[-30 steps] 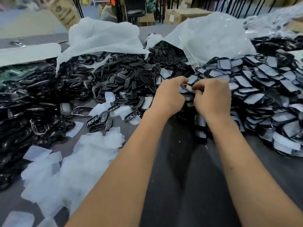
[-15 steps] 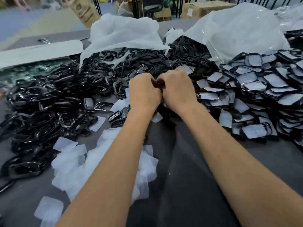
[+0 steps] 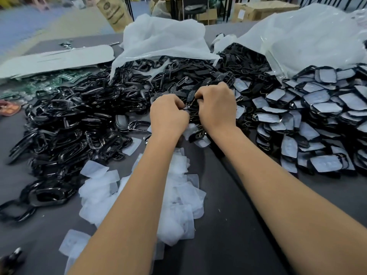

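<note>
Over the last second both hands had drifted away from the heap of film-backed pieces [image 3: 317, 108] on the right and toward the middle of the counter [image 3: 258, 225]. The pale film that had shown between the fingertips was no longer visible there. The left hand [image 3: 168, 116] and the right hand [image 3: 216, 108] now sat knuckle to knuckle above the centre of the spread. Each had its fingers curled tight, and together they pinched a small black part [image 3: 190, 105] held just off the heaps. This suggested that one piece had been lifted from the right heap and was being stripped or fitted. The loose peeled films [image 3: 99, 187] lying under the forearms supported that reading.

Much of the work was hidden. The fingertips were tucked under the knuckles, so the exact grip could not be made out, nor whether any film clung to the part. The part itself showed only as a dark sliver with a glint. The tangle of black frames [image 3: 69, 124] on the left blurred into one mass, and the white bags [image 3: 162, 40] covered whatever lay behind. A dark object at the lower left corner was cut off by the edge.
</note>
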The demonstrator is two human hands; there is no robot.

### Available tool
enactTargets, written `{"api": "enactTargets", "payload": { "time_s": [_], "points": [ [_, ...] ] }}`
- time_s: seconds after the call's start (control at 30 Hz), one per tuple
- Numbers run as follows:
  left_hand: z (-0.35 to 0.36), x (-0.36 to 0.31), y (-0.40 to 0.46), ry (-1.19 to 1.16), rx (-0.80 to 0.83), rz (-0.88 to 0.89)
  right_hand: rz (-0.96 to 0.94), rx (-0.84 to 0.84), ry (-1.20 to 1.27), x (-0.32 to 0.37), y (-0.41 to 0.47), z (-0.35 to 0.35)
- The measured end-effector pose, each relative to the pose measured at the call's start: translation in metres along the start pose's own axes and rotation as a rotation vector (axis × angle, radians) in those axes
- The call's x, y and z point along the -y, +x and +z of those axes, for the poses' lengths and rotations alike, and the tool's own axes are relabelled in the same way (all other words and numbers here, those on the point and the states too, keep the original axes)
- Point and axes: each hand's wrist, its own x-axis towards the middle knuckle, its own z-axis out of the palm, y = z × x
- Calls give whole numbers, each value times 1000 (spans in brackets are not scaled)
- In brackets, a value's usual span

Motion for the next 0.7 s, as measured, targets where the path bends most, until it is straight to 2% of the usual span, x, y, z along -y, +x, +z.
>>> {"api": "enactTargets", "payload": {
  "time_s": [0.17,0.3,0.43,0.53,0.7],
  "points": [
    [-35,28,-5,16,-23,-23,132,-50,433,28,-16,-2],
    [-71,64,-22,153,-107,-97,142,78,679,63,-35,8],
    [-93,93,-36,344,-37,-169,135,244,863,83,-52,18],
    [-99,103,-42,255,-51,-206,159,286,943,85,-57,21],
    [-97,98,-38,88,-181,-219,275,310,1154,72,-56,17]
  ]
}}
